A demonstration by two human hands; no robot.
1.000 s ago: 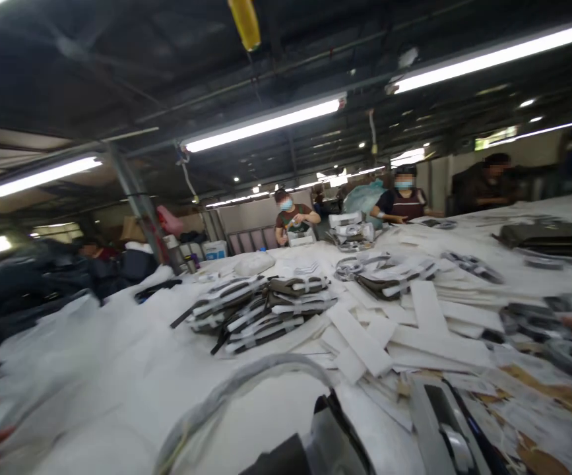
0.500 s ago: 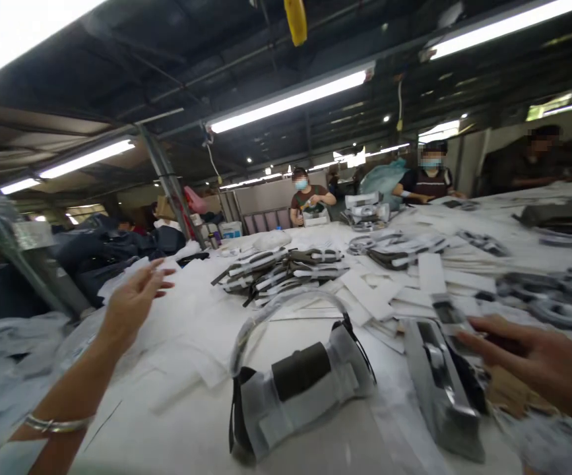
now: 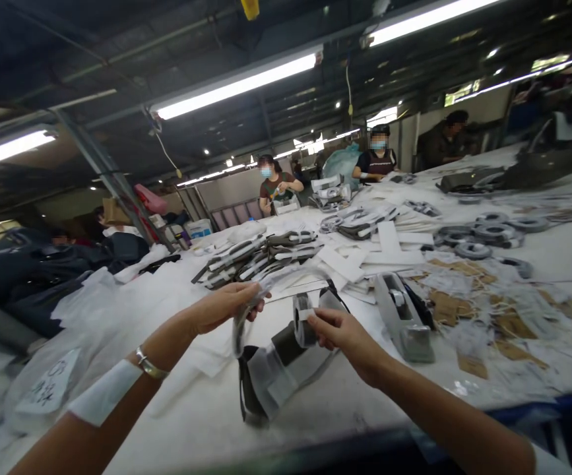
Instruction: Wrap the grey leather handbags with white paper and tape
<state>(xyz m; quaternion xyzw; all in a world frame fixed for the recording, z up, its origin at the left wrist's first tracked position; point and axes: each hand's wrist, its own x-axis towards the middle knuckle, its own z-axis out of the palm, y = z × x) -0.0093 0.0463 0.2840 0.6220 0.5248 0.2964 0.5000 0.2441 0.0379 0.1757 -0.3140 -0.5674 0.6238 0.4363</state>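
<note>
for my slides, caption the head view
Two bare hands hold a wrapped dark bag strap on a white worktable.

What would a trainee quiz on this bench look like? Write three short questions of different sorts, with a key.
1. True or false: the left hand grips the wrapped handle of the bag.
2. What does the right hand pinch? A) scissors B) tape roll C) cardboard tag
3. Fill in: the grey tape dispenser stands to the ___ of the bag.

Key: 1 true; 2 B; 3 right.
</note>
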